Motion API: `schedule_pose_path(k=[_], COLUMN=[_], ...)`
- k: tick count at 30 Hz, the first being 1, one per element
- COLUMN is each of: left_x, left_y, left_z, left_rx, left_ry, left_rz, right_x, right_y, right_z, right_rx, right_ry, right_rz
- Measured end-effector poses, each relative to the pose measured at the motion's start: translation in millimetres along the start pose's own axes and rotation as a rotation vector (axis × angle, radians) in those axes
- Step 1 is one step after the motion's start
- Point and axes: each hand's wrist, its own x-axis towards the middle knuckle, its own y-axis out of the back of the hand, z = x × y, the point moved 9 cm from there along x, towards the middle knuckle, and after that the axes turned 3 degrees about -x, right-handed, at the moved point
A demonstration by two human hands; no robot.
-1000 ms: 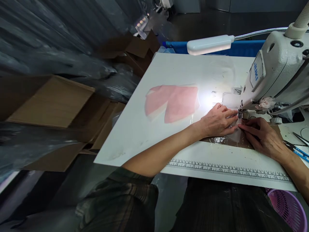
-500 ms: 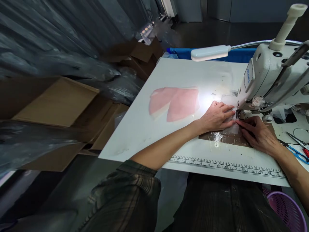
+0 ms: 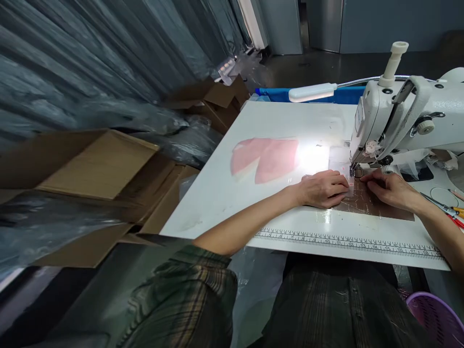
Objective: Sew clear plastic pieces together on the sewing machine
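Note:
A white sewing machine (image 3: pixel 362 118) stands on the right of the white table. Under its needle area lies a piece of sheer whitish fabric (image 3: pixel 339 159), brightly lit and hard to outline. My left hand (image 3: pixel 324 189) is on the fabric's near left side, fingers curled and pressed together on its edge. To the right of the presser foot, my right hand (image 3: pixel 389 188) has thumb and forefinger pinched together close to the needle. What those fingertips hold is too small to make out. Two overlapping pink fabric pieces (image 3: pixel 277 162) lie flat to the left of the machine.
A lamp (image 3: pixel 312 93) hangs over the table's far side. A printed ruler (image 3: pixel 326 241) follows the near edge. Scissors (image 3: pixel 440 205) and other tools lie at the right. Open cardboard boxes (image 3: pixel 97 164) stand left; a purple basket (image 3: pixel 431 314) is below right.
My left hand has drawn back slightly toward me and its spread fingers have curled in. My right hand stays pinched beside the needle. The camera view has shifted.

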Motion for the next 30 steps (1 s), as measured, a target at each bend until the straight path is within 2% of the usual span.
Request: schedule_pose_path(k=[2, 8, 16, 24, 27, 30], left_x=[-3, -5, -6, -4, -1, 1], left_y=[-2.5, -3.4, 5.8, -3.8, -2.9, -0.4], left_z=[-3, -10, 0, 3, 2, -2], left_rx=[-0.042, -0.115, -0.003, 0.083, 0.069, 0.036], left_ry=[0.042, 0.130, 0.039, -0.011, -0.038, -0.044], left_rz=[-0.008, -0.038, 0.058, -0.098, -0.112, -0.094], right_x=[2, -8, -14, -18, -17, -14], right_y=[-3, -4, -11, -11, -13, -16], right_z=[-6, -21, -22, -32, -32, -26], right_rx=[-0.073, -0.238, -0.296, -0.359, -0.403, -0.462], right_ry=[0.011, 0.184, 0.277, 0.389, 0.376, 0.301], right_rz=[-0.038, 0.190, 0.190, 0.173, 0.158, 0.132])
